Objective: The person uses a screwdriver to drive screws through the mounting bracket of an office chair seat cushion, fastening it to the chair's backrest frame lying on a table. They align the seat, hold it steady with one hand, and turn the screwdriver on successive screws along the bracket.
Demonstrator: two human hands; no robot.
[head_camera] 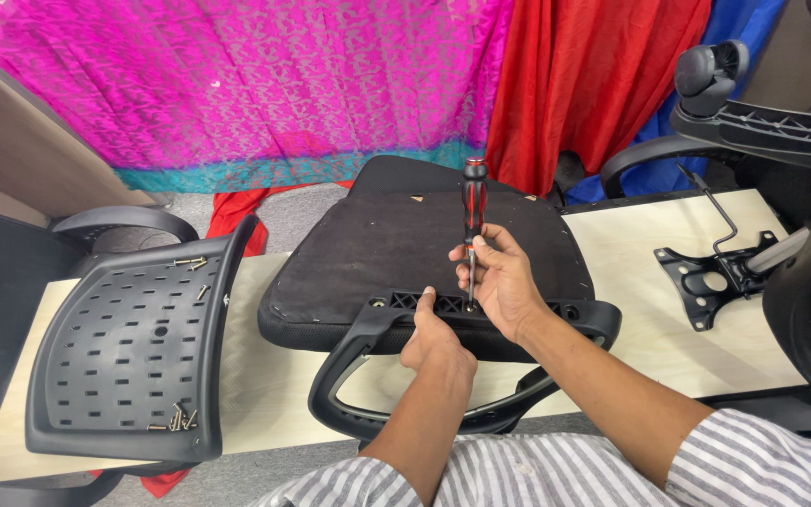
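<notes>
Red-black screwdriver (473,211) upright in closed R hand (504,282), tip at armrest (396,329); L hand (436,338) gripping armrest

A grey-and-white striped shirt is worn, its sleeves (753,465) seen rolled above bare forearms at the frame's bottom.

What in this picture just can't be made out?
All in the head view:
- Screwdriver tip and any screw under it: hidden by the right hand.
- Armrest lower loop: partly behind both forearms.
- Left hand fingertips: curled out of sight.
- Loose screws on the backrest: too small to count.
</notes>
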